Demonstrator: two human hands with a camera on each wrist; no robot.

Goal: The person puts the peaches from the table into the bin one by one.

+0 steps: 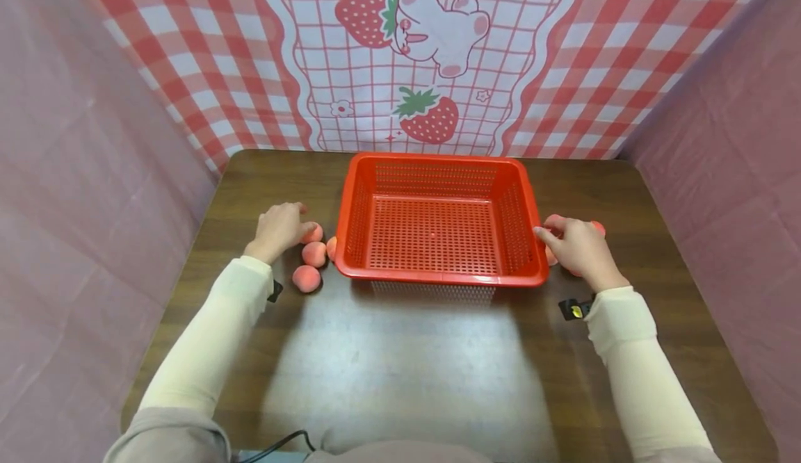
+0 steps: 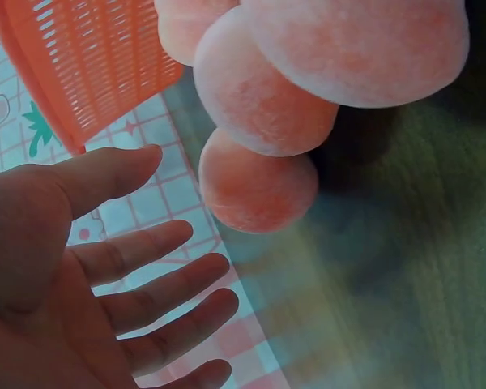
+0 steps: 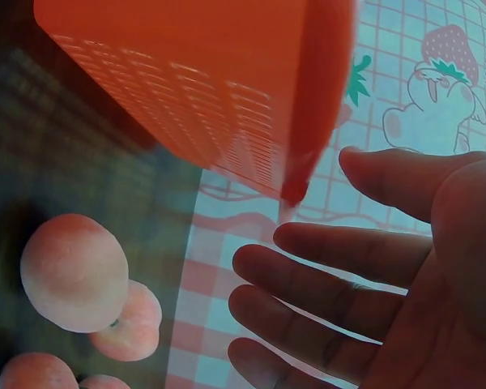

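Observation:
A red plastic basket (image 1: 438, 279) with perforated walls stands on the table, with nothing in it. Several peaches (image 1: 306, 279) lie to its left, one tucked against its side. Over the farthest of these hovers my left hand (image 1: 279, 228), its fingers spread and relaxed in the left wrist view, beside the peach (image 2: 257, 182). On the other side my right hand (image 1: 578, 249) is held above a second group of peaches (image 3: 74, 273), partly hidden beneath it in the head view. Its thumb overlaps the basket's right rim there, and its fingers are extended with nothing between them.
The wooden table (image 1: 400, 366) reaches back to a red-and-white checked cloth (image 1: 213, 53) with strawberry prints. Pink curtains (image 1: 81, 206) hang at both sides. A black cable (image 1: 281, 442) lies at the near edge.

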